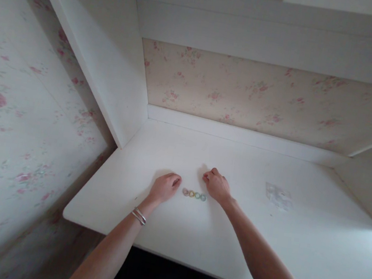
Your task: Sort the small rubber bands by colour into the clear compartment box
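Note:
Several small coloured rings lie side by side in a short row on the white desk: a pink ring at the left, then a yellow ring, a green one and a bluish-green ring at the right. Just left of the row, my left hand rests on the desktop with its fingers curled in, and nothing shows in it. Beyond the right end of the row, my right hand has its fingers pinched together near the surface. Whatever those fingertips may hold is hidden or too small to make out.
A clear plastic bag lies on the white desk to the right. White side panels and a low back ledge bound the desktop. An overhead shelf crosses above it.

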`<action>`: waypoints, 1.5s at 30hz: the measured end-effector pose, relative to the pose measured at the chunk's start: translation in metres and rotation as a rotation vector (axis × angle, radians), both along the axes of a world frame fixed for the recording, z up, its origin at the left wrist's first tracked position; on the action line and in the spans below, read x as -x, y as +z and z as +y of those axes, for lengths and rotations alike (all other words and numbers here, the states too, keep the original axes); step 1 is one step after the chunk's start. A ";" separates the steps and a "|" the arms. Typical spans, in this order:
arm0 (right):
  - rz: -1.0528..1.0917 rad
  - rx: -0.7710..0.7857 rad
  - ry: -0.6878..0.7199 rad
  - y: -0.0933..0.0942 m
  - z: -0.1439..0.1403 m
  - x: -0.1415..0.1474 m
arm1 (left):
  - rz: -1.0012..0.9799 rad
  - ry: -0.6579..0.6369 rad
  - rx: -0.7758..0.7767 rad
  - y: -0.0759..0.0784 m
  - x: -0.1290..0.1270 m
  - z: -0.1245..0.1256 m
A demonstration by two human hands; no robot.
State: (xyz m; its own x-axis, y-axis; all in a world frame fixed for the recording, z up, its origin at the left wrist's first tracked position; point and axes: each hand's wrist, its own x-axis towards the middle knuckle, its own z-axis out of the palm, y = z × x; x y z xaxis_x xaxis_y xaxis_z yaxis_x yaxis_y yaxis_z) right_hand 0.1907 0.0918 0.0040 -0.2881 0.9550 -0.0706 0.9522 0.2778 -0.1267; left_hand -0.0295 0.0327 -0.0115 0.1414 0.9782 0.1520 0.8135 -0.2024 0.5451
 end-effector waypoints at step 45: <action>0.364 -0.300 -0.106 -0.033 -0.092 -0.037 | 0.011 -0.150 0.068 0.014 -0.031 0.018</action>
